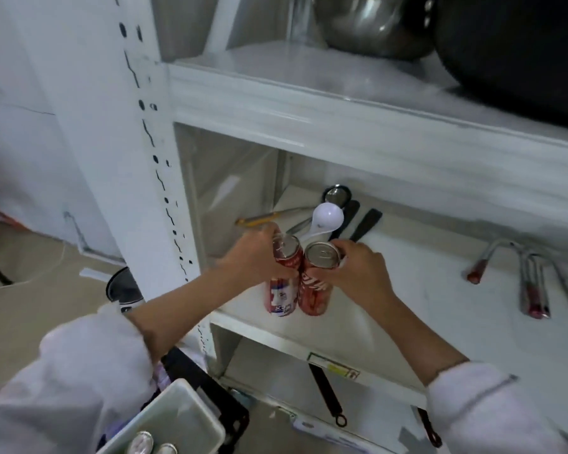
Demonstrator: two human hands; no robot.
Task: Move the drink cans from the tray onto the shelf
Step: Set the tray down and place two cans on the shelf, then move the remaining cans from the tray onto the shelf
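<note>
Glossy metal cans (318, 257), matt white shelf (407, 290).

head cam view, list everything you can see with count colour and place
drink cans in hand: 2, red, side by side at the front left of the middle shelf
middle shelf: 1, white, centre of view
cans in tray: 2 tops showing, silver, bottom left
tray: 1, pale translucent, bottom left
ladle: 1, white, behind the cans
utensils at shelf back: several, black and metal, one with a yellowish handle
metal tools: about 3, silver with red grips, right of shelf
steel bowl: 1, silver, upper shelf
dark pan: 1, black, upper shelf right
hanging utensils: 2, black handles, below the shelf
left hand: grips the left can
right hand: grips the right can
sleeves: 2, white
</note>
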